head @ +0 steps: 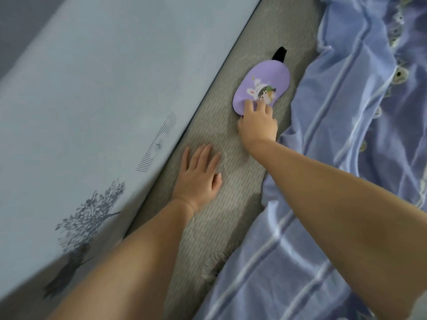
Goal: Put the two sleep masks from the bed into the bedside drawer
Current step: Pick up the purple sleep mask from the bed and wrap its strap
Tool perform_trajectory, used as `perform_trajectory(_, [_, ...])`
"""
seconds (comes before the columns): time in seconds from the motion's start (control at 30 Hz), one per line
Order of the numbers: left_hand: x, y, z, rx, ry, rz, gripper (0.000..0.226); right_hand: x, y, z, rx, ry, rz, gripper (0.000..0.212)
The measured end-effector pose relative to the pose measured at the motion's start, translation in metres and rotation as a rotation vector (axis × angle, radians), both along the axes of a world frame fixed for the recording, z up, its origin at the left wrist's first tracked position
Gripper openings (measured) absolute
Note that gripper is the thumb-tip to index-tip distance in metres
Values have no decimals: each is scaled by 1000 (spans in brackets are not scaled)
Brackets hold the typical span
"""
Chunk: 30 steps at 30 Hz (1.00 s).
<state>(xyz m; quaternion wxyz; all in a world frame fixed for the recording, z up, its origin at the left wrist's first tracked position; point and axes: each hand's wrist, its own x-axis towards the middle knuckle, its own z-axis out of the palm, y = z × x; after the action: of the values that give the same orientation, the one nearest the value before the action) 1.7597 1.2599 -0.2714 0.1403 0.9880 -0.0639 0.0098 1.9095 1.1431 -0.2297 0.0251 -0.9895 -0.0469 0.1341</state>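
Observation:
A purple sleep mask with a rabbit print lies on the grey woven bed mat. Its black strap sticks out at the far end. My right hand pinches the mask's near edge, fingers on top and thumb at the rim. My left hand rests flat on the mat, fingers spread, a hand's width short of the mask. A second mask and the drawer are not in view.
A pale blue headboard or wall panel with a grey tree print runs along the left of the mat. A crumpled blue striped quilt covers the right side.

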Motion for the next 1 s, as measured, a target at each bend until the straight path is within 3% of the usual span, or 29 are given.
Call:
perform_trajectory(0.23, [2, 3, 9, -21, 70, 34, 44, -28, -38, 38, 343, -119, -72, 36])
perform_trajectory(0.3, [6, -5, 29, -57, 195, 96, 45, -61, -54, 51, 489, -150, -33, 37])
perform_trajectory(0.4, [7, -27, 79, -299, 398, 264, 65, -107, -77, 82, 635, -180, -34, 32])
perform_trajectory(0.5, [-11, -49, 139, -361, 247, 186, 68, -153, -97, 130, 780, -130, -90, 18])
perform_trajectory(0.63, [-57, -82, 214, -391, 294, 121, 29, -213, -131, 200, 954, -77, -99, 13])
perform_trajectory(0.73, [-113, -113, 269, -455, 269, 185, 26, -266, -163, 244, 1041, 67, 42, 10])
perform_trajectory(0.83, [-186, -150, 314, -583, 11, 254, 41, -326, -206, 273, 1198, 232, 104, 15])
perform_trajectory(0.93, [-258, -196, 343, -650, -128, 199, 32, -376, -255, 296, 1365, 317, -68, 27])
perform_trajectory(1.0, [-302, -223, 360, -644, -179, 221, 30, -401, -288, 313, 1428, 498, -214, 30])
